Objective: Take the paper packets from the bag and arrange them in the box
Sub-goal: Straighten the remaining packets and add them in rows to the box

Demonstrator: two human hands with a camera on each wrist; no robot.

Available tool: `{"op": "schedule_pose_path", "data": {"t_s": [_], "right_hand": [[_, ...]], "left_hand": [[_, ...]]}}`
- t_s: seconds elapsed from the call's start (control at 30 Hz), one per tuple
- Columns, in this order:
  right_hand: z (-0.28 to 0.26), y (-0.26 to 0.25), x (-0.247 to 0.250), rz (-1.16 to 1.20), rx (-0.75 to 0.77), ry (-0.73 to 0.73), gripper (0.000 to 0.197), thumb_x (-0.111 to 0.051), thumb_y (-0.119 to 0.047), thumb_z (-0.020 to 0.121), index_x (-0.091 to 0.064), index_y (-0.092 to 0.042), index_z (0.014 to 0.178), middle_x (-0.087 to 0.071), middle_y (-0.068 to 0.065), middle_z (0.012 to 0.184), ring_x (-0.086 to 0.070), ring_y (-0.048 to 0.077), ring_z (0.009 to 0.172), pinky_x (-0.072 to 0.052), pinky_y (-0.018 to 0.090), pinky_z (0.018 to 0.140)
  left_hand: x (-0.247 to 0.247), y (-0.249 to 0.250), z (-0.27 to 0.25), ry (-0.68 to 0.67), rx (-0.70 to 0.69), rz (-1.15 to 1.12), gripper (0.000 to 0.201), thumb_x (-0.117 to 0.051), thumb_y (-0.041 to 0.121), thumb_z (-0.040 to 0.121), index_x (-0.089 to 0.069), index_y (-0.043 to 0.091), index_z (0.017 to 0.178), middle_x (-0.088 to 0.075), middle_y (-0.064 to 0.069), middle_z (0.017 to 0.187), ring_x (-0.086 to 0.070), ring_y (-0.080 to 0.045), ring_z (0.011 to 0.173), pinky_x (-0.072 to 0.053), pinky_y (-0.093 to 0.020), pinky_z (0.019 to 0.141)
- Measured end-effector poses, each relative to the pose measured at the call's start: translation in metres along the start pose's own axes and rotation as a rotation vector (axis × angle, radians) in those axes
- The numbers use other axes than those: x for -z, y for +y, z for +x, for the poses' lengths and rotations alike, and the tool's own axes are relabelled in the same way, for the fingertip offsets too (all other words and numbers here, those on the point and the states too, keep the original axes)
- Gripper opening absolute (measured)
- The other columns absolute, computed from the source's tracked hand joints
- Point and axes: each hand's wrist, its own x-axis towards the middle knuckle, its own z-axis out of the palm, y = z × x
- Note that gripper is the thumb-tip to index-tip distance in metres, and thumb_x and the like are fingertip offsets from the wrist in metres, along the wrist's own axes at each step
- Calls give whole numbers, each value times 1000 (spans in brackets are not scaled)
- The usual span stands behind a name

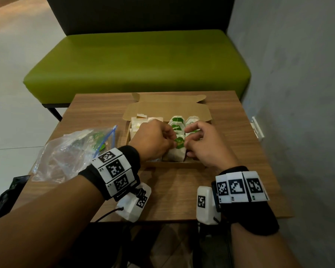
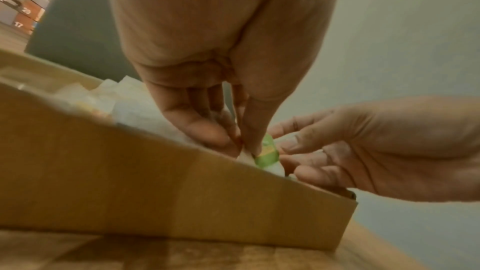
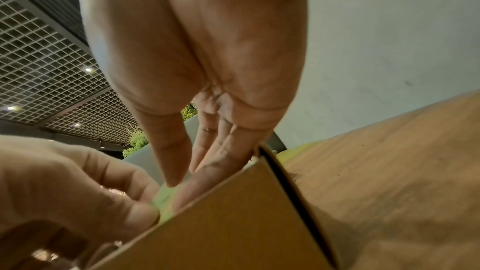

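Cardboard box [image 1: 163, 165] sits open on the wooden table [image 1: 246, 171], lid flap folded back on its far side. All places below are given from the box.

Left hand [image 1: 153, 141] reaches in over the near wall, thumb and fingers pinched on a white paper packet with a green label [image 1: 179, 142]. That packet stands near the front of the box, about mid-width. In the left wrist view the fingertips [image 2: 249, 143] clamp the packet's top edge just inside the near wall.

Right hand [image 1: 205, 144] is over the right half of the box, fingers loosely bent and spread. Their tips touch or nearly touch the same packet from the right side. The right wrist view is blurred there, so contact is uncertain; nothing is gripped.

More green-label packets [image 1: 177, 120] stand in rows toward the back of the box. Plain white packets [image 1: 141, 120] fill its left part.

Clear plastic bag [image 1: 70, 153] lies on the table left of the box, crumpled, with some green showing inside. Green bench [image 1: 139, 60] stands beyond the box, past the table's far edge.
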Motion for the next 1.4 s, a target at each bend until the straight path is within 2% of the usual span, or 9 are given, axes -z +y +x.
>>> {"op": "schedule_pose_path", "data": {"t_s": [0.13,0.3,0.5,0.57,0.73,0.87,1.03,1.17,1.4], "right_hand": [[0,0,2,29,-4,19,24,-64,0,91,-65,-19,107,-72,4,93,-72,14,78,-62,27,65],[1,-1,-2,1,20,70,16,-67,-9,92,-67,-23,100,-73,-1,88,-73,16,76,-63,43,76],[2,-6,-6,71,46,105,7,-68,-17,93,-69,-23,96,-70,0,91,-70,15,86,-61,42,83],[1,-10,-11,80,63,91,7,-67,-15,94,-69,-21,96,-70,3,91,-69,16,85,-61,42,83],[2,-13,-28,36,114,59,5,-69,-20,91,-70,-25,91,-71,-1,85,-68,15,82,-60,44,83],[5,-11,-36,7,124,44,4,-70,-23,90,-70,-27,92,-69,-6,81,-67,11,79,-60,39,77],[5,-12,-36,3,141,51,5,-69,-23,91,-71,-27,95,-71,-6,84,-68,10,81,-58,33,74],[4,-17,-36,42,169,56,6,-68,-22,92,-71,-26,95,-70,-6,85,-67,10,83,-57,34,75],[0,-23,-30,251,204,111,9,-67,-18,93,-70,-27,93,-73,0,97,-67,16,90,-57,37,80]], "left_hand": [[-6,-4,4,16,11,95,5,-76,23,84,-73,25,88,-63,11,77,-59,-8,76,-38,-17,58],[-6,-3,5,49,-5,163,8,-74,27,84,-66,29,83,-66,8,82,-64,-14,81,-47,-26,62],[41,-13,-8,262,-25,226,11,-68,31,90,-66,25,100,-66,8,96,-57,-8,78,-37,-22,59],[53,-22,-9,164,-10,341,21,-67,29,91,-67,23,111,-64,1,108,-53,-11,83,-39,-27,68],[45,-29,-15,-78,-3,525,54,-65,62,82,-60,29,125,-51,-2,122,-54,-17,98,-42,-30,80],[37,-29,-13,-60,-14,555,51,-72,50,81,-61,19,120,-53,-6,119,-55,-24,100,-42,-30,76],[41,-34,-14,96,-90,414,18,-65,32,92,-72,20,105,-61,-4,110,-47,-14,82,-32,-26,64],[54,-31,-21,202,-149,386,20,-61,29,96,-76,21,107,-70,1,104,-44,-8,76,-25,-13,55],[84,-22,-32,448,-232,338,20,-59,29,97,-75,18,102,-69,-2,94,-58,-18,82,-43,-33,70]]}}
